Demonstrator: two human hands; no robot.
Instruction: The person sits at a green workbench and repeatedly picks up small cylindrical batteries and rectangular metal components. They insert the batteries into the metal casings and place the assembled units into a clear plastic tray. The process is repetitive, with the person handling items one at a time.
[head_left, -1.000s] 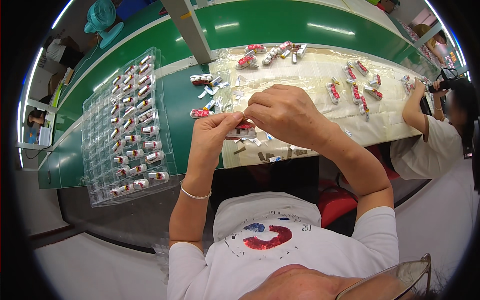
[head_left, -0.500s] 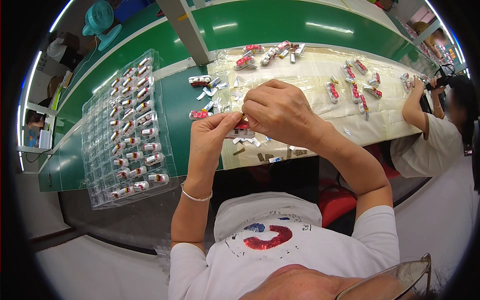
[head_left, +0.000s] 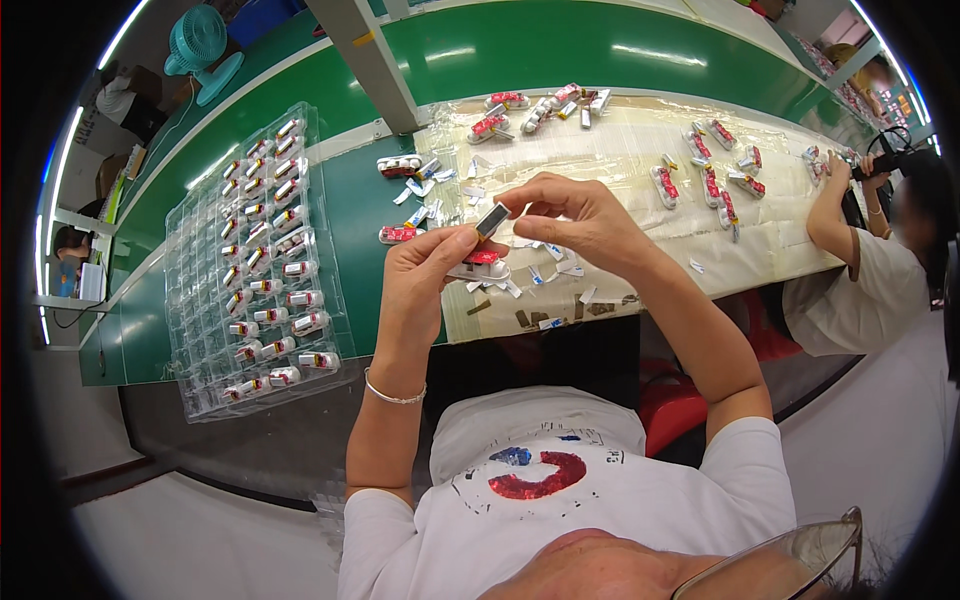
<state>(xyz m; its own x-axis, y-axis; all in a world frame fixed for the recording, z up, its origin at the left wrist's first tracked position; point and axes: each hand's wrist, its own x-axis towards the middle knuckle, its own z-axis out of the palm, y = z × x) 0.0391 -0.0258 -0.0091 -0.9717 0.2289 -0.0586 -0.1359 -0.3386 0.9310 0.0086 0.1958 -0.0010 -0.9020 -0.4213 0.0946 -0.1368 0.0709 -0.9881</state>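
Observation:
My left hand [head_left: 432, 258] pinches a small flat rectangular piece [head_left: 491, 221] with a dark grey face and pale edges, tilted up from the thumb and fingertip. Just below it, against the same hand's fingers, is a small red-and-white rounded device [head_left: 482, 268]; how it is held is partly hidden. My right hand [head_left: 578, 222] is beside the piece's upper end, thumb and forefinger apart. Whether the forefinger touches the piece I cannot tell. Small white paper strips [head_left: 570, 267] lie under and around my hands.
To the left, a clear plastic tray [head_left: 190, 300] holds rows of similar devices. More red-and-white devices [head_left: 711, 183] lie on the taped tan sheet [head_left: 620, 150] over the green table. A metal post [head_left: 372, 65] rises at the back. A co-worker [head_left: 850, 250] sits at the right.
My right hand has drawn slightly right and its fingers have parted. The dark-faced piece, earlier hidden between both hands, now shows at my left fingertips. More white strips are visible below my right hand.

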